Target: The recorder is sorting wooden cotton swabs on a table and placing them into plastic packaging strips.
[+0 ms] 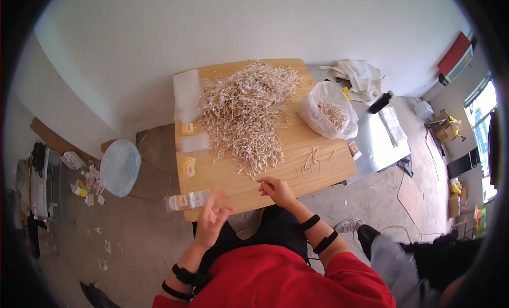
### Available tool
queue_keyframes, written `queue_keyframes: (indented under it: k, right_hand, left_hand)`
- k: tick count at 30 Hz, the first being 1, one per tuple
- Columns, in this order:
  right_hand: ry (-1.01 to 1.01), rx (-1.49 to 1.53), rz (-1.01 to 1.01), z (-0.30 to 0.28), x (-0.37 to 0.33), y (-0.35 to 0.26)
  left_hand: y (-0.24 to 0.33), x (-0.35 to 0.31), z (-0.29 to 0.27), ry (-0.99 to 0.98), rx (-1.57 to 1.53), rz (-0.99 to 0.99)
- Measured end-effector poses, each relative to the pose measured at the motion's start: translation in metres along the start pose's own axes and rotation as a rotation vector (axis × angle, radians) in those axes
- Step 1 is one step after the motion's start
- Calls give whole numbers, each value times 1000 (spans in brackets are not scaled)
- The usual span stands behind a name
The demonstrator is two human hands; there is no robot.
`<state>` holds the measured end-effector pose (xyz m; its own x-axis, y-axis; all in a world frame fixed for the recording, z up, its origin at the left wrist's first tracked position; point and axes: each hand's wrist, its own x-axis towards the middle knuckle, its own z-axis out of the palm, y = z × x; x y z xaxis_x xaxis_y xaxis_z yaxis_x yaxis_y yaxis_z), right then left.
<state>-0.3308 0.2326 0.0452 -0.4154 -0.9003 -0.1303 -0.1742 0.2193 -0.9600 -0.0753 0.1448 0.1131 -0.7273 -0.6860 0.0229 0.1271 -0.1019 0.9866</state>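
A big heap of cotton swabs (249,106) covers much of the wooden table (297,187). My right hand (277,191) is just off the heap's near edge, fingers curled into a pinch; whatever is in them is too small to make out. Closer to me and further left, my left hand (213,220) is raised at the table's front edge, its fingers apart and partly smeared by motion. Beside it lies a clear packet with a yellow label (182,202). Several loose swabs (314,155) lie apart on the right.
A clear plastic bag (310,109) with swabs stands at the table's right. Yellow cards (188,166) and translucent plastic sheets (186,96) line the left edge. A metal-topped table (379,149) adjoins on the right, bearing a black bottle (381,102). A round stool (120,168) stands left.
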Motion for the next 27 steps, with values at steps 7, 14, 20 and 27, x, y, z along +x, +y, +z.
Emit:
queue_keyframes:
  k: [7, 14, 20, 27]
  right_hand:
    - [-121, -239, -10, 3, -53, 45]
    - [-111, -232, -38, 13, -70, 40]
    - [-155, -330, -106, 6, -72, 41]
    - [-177, -401, -257, 20, -67, 44]
  left_hand:
    - [232, 39, 50, 175, -599, 750]
    - [226, -72, 27, 295, -495, 788]
    - [223, -1, 63, 320, -489, 806]
    - [218, -21, 70, 359, -425, 844]
